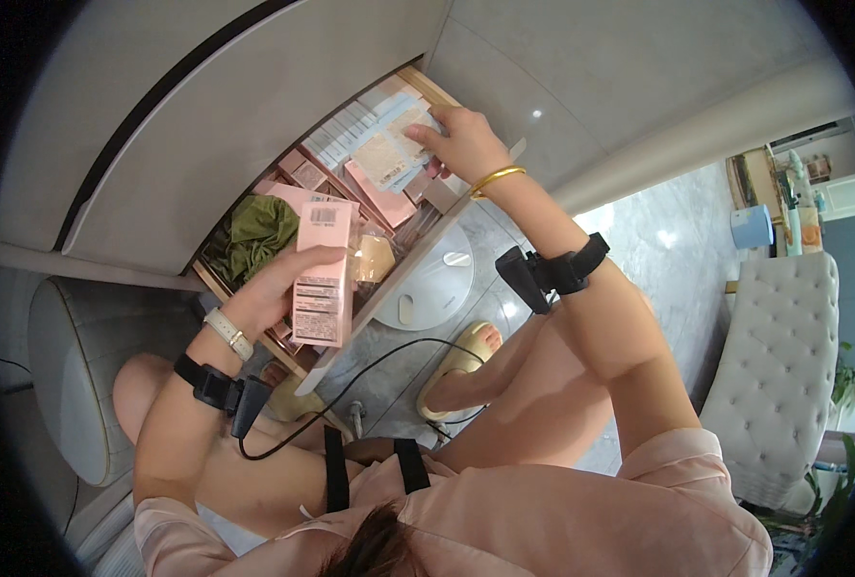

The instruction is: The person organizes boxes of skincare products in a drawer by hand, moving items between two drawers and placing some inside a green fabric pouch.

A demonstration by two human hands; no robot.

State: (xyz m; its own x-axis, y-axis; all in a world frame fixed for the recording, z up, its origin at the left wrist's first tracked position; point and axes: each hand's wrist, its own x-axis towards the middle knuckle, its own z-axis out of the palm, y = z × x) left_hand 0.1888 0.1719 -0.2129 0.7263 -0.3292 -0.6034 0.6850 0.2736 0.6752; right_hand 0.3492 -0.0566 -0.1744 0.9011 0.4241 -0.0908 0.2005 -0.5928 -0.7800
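Note:
My left hand (272, 288) grips a tall pink box (324, 274) with a printed back, held upright over the near end of an open wooden drawer (379, 298). My right hand (461, 139) reaches to the drawer's far end, fingers pinching a flat pale packet (389, 152) lying on a stack of similar flat packets. More pink boxes (375, 192) lie packed in the middle of the drawer. A crumpled olive green cloth (259, 231) fills its left side.
The drawer juts out of a pale cabinet (206, 125). A round white scale (437, 279) lies on the marble floor beside my sandalled foot (466, 356). A grey cushioned stool (72, 365) stands at left, a tufted white chair (783, 375) at right. A black cable (351, 385) hangs from my left wrist.

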